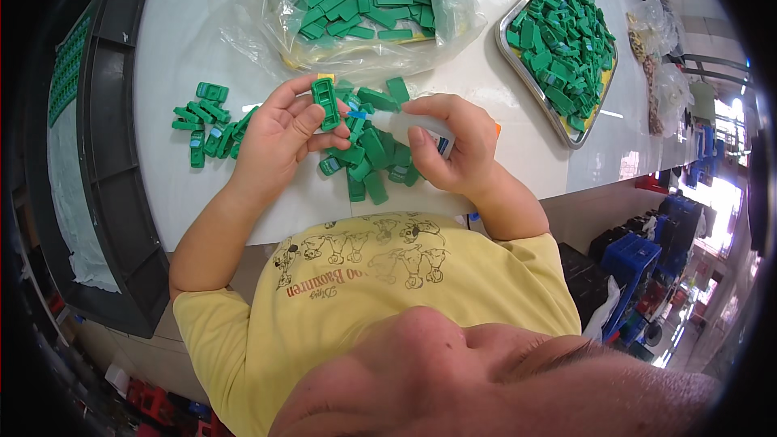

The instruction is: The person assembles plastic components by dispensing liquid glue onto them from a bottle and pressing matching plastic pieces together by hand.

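My left hand point(279, 133) pinches a green plastic toy car body point(325, 103) between thumb and fingers, its hollow inside facing up. A yellow bit shows at its far end. To its right, my right hand point(461, 146) has thumb and index finger apart, the other fingers curled under around a pale thing with a blue label point(442, 144). An orange bit point(498, 130) shows beyond this hand; the rest is hidden. Between and below the hands lies a loose pile of green car parts point(374, 150). More green toy cars point(212, 92) lie left of my left hand.
At the far side, a clear plastic bag point(279, 24) lies open around many green parts. A metal tray point(508, 55) heaped with green pieces stands at the right. A dark grey rack point(113, 129) borders the table's left. Blue crates point(635, 263) stand beyond the right.
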### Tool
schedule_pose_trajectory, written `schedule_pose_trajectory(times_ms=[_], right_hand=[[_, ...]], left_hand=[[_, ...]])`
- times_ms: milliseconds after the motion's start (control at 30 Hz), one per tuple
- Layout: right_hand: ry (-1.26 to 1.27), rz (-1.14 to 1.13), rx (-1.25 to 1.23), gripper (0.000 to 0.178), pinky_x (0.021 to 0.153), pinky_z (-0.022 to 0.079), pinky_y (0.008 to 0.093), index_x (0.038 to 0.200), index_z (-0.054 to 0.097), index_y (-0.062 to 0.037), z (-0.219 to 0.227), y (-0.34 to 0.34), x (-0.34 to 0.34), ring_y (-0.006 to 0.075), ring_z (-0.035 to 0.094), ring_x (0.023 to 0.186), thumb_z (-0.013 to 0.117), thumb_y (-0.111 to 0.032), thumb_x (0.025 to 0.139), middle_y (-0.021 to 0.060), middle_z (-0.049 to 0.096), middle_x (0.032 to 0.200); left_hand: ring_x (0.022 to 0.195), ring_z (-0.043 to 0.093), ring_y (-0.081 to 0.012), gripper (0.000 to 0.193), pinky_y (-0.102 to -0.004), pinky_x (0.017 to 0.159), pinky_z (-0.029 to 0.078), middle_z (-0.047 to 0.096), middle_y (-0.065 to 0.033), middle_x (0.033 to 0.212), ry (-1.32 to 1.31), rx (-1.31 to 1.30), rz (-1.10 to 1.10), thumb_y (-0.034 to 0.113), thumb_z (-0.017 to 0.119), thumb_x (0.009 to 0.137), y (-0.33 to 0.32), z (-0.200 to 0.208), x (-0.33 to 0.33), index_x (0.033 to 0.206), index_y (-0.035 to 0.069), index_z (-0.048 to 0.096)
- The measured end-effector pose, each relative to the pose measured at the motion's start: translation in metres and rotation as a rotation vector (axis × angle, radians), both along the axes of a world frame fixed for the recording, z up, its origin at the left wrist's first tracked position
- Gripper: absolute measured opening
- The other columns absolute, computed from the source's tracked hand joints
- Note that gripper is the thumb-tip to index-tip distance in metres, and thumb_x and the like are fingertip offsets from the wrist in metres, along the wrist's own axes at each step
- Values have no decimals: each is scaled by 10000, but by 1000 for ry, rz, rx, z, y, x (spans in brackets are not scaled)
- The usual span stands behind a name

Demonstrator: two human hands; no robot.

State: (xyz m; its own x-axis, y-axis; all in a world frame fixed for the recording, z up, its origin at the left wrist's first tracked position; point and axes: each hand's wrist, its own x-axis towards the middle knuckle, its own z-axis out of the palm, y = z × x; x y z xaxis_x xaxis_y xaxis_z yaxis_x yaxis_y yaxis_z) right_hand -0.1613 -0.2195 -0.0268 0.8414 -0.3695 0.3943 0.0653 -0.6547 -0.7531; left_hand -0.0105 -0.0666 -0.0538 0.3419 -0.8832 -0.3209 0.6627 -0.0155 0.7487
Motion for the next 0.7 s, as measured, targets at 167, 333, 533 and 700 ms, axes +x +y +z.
schedule_pose_trajectory(times_ms=[167, 333, 533, 700], right_hand=[[-29, 61, -114, 194, 500, 446, 245, 867, 563, 29, -2, -2, 1, 177, 563, 551, 570, -24, 680, 100, 593, 727], [-57, 72, -160, 188, 456, 417, 266, 851, 557, 34, -4, 0, 4, 193, 530, 512, 567, -10, 669, 104, 567, 695], [-115, 89, -151, 197, 425, 388, 271, 855, 549, 40, -4, 1, 4, 190, 492, 474, 564, -2, 663, 105, 548, 666], [-97, 83, -162, 199, 417, 380, 274, 848, 547, 41, -5, 0, 6, 193, 479, 459, 563, 1, 653, 98, 532, 634]], left_hand=[[831, 563, -190, 364, -306, 724, 510, 536, -139, 1008, 0, 6, -8, 125, 475, 876, 0, -1, 1, 1197, 12, 347], [833, 563, -189, 364, -305, 723, 510, 536, -140, 1008, -1, 7, -12, 129, 479, 874, 1, -1, 1, 1193, 12, 349], [834, 563, -188, 358, -305, 726, 509, 535, -140, 1009, -2, 4, -20, 129, 478, 875, 2, -2, 2, 1189, 13, 351], [835, 563, -189, 356, -306, 727, 510, 535, -140, 1007, -7, 0, -14, 125, 479, 874, 1, -2, 2, 1187, 12, 352]])
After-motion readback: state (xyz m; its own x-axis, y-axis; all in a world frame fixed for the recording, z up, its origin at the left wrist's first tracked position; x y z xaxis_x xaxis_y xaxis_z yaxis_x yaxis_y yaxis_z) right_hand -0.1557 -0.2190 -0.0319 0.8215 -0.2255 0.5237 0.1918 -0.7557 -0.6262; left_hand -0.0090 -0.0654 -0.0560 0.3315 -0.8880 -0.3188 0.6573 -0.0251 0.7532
